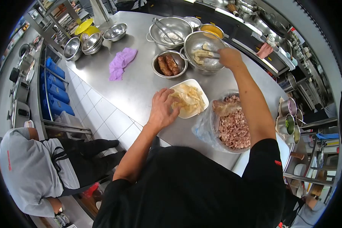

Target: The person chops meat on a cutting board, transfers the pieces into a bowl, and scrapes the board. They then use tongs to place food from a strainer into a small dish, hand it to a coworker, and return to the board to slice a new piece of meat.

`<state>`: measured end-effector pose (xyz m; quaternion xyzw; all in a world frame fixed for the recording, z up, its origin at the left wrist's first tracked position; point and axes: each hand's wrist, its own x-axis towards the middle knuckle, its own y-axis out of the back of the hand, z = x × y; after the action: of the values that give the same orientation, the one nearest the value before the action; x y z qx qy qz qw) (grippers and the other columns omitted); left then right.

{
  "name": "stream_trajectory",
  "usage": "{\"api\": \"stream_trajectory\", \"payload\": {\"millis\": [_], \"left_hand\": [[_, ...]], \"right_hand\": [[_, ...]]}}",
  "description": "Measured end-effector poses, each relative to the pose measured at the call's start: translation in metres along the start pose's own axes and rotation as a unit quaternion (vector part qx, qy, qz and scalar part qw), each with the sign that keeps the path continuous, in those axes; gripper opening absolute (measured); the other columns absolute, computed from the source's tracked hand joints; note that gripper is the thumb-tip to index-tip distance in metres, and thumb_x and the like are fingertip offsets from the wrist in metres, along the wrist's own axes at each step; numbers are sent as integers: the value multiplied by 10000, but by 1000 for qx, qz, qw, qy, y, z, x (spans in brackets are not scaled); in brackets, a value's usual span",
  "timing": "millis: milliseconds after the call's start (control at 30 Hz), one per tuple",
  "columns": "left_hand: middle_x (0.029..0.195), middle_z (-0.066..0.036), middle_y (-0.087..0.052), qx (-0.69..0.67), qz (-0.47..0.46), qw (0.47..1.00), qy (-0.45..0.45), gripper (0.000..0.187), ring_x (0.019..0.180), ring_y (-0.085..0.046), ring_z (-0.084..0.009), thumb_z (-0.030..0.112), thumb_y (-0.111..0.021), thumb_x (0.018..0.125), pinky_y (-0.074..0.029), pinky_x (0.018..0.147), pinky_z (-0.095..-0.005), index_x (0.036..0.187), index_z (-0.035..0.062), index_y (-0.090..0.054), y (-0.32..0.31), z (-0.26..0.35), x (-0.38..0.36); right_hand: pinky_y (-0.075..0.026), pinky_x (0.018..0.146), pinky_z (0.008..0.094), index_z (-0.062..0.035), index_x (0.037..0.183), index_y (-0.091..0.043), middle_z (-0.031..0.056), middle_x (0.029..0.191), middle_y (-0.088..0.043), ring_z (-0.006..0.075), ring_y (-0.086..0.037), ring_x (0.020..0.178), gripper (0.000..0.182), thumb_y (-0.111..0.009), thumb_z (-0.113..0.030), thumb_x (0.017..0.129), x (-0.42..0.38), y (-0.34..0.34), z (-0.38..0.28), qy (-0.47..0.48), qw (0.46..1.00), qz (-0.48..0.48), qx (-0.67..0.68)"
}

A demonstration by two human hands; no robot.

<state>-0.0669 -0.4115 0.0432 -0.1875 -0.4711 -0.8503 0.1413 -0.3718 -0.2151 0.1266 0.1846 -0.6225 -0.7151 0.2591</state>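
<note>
My right hand point(230, 57) is closed on metal tongs point(213, 57), whose ends reach into a perforated colander point(198, 39). Pale yellowish strips point(198, 56) lie in that colander at the tongs' tips. At the near side, my left hand point(163, 108) has its fingers spread at the left edge of a white square dish point(204, 99). Thin, pale, crinkled pieces point(188, 99) fill the dish; whether my fingertips touch them is hard to tell. Beside the dish, a bowl lined with a clear plastic bag point(207, 131) holds chopped raw meat point(233, 127).
A steel bowl point(155, 70) with browned meat pieces point(168, 65) stands behind the dish. Another colander point(178, 22) has tongs in it. A purple cloth point(121, 64) and steel bowls point(116, 32) sit left on the steel table point(140, 38). A co-worker point(32, 171) stands at the left.
</note>
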Motion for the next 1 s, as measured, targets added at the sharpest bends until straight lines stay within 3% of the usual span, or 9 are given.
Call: {"api": "stream_trajectory", "payload": {"millis": [133, 267, 367, 467, 567, 733, 833, 933, 1000], "left_hand": [[1317, -160, -551, -2, 17, 999, 30, 285, 1319, -442, -421, 154, -704, 789, -349, 1099, -524, 1063, 92, -657, 6, -11, -6], [1321, -164, -546, -12, 37, 998, 43, 365, 1319, -443, -419, 150, -705, 777, -347, 1103, -513, 1128, 85, -626, 5, -23, -10], [1326, -172, -538, -23, 36, 998, 42, 419, 1325, -434, -419, 152, -703, 775, -340, 1108, -509, 1173, 78, -598, 2, -23, -6], [1334, -181, -530, -31, 19, 999, 35, 437, 1331, -425, -422, 159, -699, 783, -330, 1114, -511, 1195, 75, -582, 0, -14, 6], [1340, -187, -523, -20, 14, 1000, 17, 435, 1335, -419, -427, 169, -696, 796, -322, 1118, -519, 1204, 80, -576, -4, -10, 12], [1348, -195, -515, -11, 4, 1000, 25, 427, 1337, -412, -438, 181, -696, 810, -317, 1120, -533, 1208, 84, -576, 1, -13, 3], [1375, -160, -490, -32, 1, 998, 46, 455, 1379, -365, -422, 223, -712, 792, -264, 1125, -629, 1214, 106, -587, -7, -21, -5], [1361, -183, -512, -25, -1, 999, 34, 438, 1355, -398, -433, 186, -691, 799, -311, 1128, -540, 1211, 90, -577, -1, -11, -2], [1366, -185, -510, -15, 1, 999, 35, 444, 1358, -397, -435, 186, -690, 793, -311, 1128, -542, 1212, 92, -578, -1, -7, -3]], "right_hand": [[-547, 859, 458, -148, 1169, -718, 161, 1049, -717, 332, -688, 987, 395, -654, -177, 781, -17, 20, -7, -30, 997, -41, 50], [-525, 892, 440, -125, 1189, -710, 189, 1089, -700, 370, -669, 988, 400, -691, -201, 796, -70, 52, 13, 53, 988, 45, 136], [-510, 914, 437, -89, 1186, -704, 201, 1115, -693, 365, -660, 1012, 401, -708, -180, 795, -120, 95, -7, 75, 968, -54, 232], [-503, 910, 436, -61, 1190, -693, 204, 1098, -694, 365, -654, 1012, 419, -722, -173, 787, -146, 73, -28, 143, 974, -53, 167], [-506, 893, 436, -62, 1198, -689, 196, 1057, -694, 369, -655, 975, 442, -734, -169, 771, -159, 62, -54, 136, 976, -77, 151], [-510, 864, 441, -46, 1230, -660, 207, 1003, -686, 377, -656, 933, 483, -742, -192, 777, -146, 94, -13, 99, 975, -81, 184], [-510, 856, 454, -29, 1215, -655, 227, 1006, -688, 387, -663, 955, 460, -727, -227, 806, -105, 86, 16, 21, 984, -47, 168], [-520, 871, 465, -31, 1096, -694, 234, 1041, -692, 391, -668, 984, 363, -694, -266, 819, -46, 39, 33, -26, 998, 1, 63], [-527, 876, 473, -43, 1050, -702, 223, 1029, -700, 386, -672, 986, 328, -680, -266, 811, -19, 12, 24, -56, 997, 0, 53]]}}
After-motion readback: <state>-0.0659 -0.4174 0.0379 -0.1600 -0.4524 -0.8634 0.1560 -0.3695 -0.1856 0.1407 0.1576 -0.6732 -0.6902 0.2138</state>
